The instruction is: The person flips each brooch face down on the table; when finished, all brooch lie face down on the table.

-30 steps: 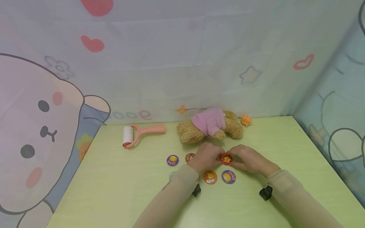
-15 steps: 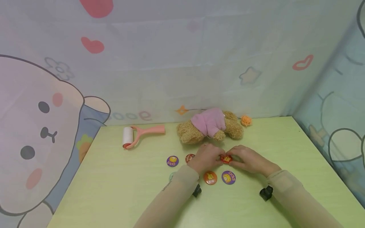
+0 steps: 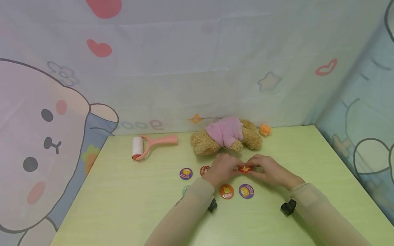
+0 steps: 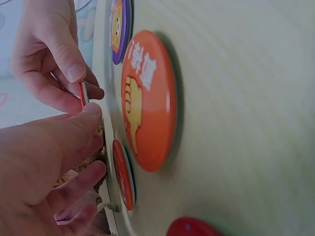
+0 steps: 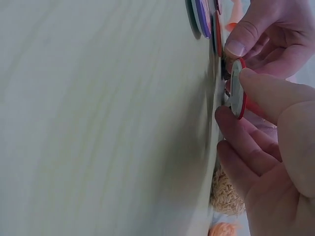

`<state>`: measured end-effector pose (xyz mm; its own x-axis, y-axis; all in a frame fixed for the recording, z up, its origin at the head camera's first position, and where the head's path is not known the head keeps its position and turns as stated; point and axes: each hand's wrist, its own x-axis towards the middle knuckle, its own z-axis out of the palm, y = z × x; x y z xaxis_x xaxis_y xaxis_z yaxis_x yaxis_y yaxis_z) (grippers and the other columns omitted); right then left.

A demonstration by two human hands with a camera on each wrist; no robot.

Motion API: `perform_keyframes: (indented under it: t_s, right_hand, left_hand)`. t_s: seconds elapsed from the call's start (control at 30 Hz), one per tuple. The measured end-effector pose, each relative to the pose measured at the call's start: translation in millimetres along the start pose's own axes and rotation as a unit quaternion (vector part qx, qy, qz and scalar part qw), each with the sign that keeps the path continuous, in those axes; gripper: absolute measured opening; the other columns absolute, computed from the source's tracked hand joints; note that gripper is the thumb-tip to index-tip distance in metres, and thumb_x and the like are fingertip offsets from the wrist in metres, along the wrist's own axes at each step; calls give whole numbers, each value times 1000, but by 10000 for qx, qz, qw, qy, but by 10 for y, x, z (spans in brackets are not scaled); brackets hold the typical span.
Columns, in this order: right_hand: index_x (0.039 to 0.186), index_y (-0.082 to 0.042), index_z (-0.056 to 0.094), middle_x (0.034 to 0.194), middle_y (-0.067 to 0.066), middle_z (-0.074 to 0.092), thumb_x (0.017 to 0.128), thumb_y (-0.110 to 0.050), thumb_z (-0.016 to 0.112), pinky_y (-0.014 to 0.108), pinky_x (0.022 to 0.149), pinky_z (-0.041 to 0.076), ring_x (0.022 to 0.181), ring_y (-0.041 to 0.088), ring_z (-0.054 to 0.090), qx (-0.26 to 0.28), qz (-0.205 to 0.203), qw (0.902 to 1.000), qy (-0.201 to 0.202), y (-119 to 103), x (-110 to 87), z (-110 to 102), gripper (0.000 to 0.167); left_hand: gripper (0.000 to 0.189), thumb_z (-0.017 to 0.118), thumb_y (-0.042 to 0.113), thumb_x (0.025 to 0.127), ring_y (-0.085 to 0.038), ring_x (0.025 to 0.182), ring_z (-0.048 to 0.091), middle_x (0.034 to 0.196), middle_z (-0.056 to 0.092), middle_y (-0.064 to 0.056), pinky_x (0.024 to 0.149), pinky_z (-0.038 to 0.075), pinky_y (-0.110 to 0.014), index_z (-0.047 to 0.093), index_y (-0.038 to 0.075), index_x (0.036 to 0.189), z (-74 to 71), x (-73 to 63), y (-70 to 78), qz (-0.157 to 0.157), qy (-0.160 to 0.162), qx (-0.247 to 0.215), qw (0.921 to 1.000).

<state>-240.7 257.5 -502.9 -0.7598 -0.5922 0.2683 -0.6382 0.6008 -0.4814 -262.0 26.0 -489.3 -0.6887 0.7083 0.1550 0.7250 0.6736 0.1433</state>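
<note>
Both hands hold a round red badge with a yellow star, just over the table. My left hand pinches its left edge between thumb and fingers. My right hand pinches the other edge; in the right wrist view, its thumb lies on the badge's pale back. The badge looks tilted, seen nearly edge-on in the left wrist view. Nearest the hands lie an orange thumbs-up badge and a purple badge. Left of them are another purple badge, a brownish-red badge and a partly hidden green badge.
A teddy bear in a pink top lies along the table's back, beside a small orange flower-like piece. A pink-handled lint roller lies at the back left. Printed cloth hangs behind the green table.
The red badge has tipped between the hands, so its face looks narrower to the head camera. The right fingers have shifted slightly; the other badges stay put.
</note>
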Motion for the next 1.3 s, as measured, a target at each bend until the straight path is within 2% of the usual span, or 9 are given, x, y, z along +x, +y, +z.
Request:
perform_keyframes:
  t_s: [0.23, 0.4, 0.6, 0.97, 1.17, 1.3]
  right_hand:
    - [114, -9, 79, 113, 2, 75, 90, -1, 80, 39, 88, 60, 103, 22, 71, 23, 105, 9997, 227, -3, 6, -6, 24]
    - [110, -9, 79, 109, 1, 77, 92, 3, 76, 38, 85, 61, 101, 21, 73, -29, -81, 9984, 562, 9, 8, 2, 22]
    - [106, -9, 79, 104, -1, 78, 92, 3, 77, 34, 82, 61, 96, 18, 73, -67, -202, 9971, 725, 31, 3, 17, 20]
    - [110, -13, 78, 102, -4, 79, 95, -3, 76, 32, 79, 60, 92, 10, 73, 198, 316, 9966, 733, 22, 8, 24, 19]
    - [114, -11, 76, 101, -3, 78, 96, -4, 74, 31, 80, 61, 91, 13, 74, 479, 749, 9944, 565, 17, 16, 23, 19]
    - [118, -7, 70, 101, 2, 77, 98, -1, 72, 30, 83, 62, 93, 18, 75, 850, 964, 9904, 503, 6, 13, 19, 21]
  left_hand:
    - [18, 80, 35, 93, -8, 86, 66, 98, 77, 16, 78, 47, -30, 82, 30, 111, -20, -23, -18, 102, 209, -168, 9996]
    - [16, 78, 34, 95, -9, 86, 68, 99, 78, 15, 76, 47, -31, 82, 31, 111, -37, -29, -27, 114, 395, -257, 9988]
    - [15, 75, 35, 97, -10, 85, 68, 97, 78, 13, 74, 47, -31, 82, 31, 110, -58, -39, -15, 52, 451, -184, 9988]
    - [13, 69, 33, 102, -11, 85, 69, 96, 78, 12, 72, 46, -31, 80, 29, 109, -79, -37, 5, -39, 585, -236, 9980]
    - [8, 72, 29, 101, -12, 82, 69, 88, 76, 10, 68, 46, -30, 78, 25, 99, -50, -28, 6, -29, 732, -235, 9970]
    - [6, 74, 28, 100, -10, 80, 68, 89, 76, 11, 69, 45, -28, 76, 24, 104, -27, -25, 1, -10, 797, -317, 9963]
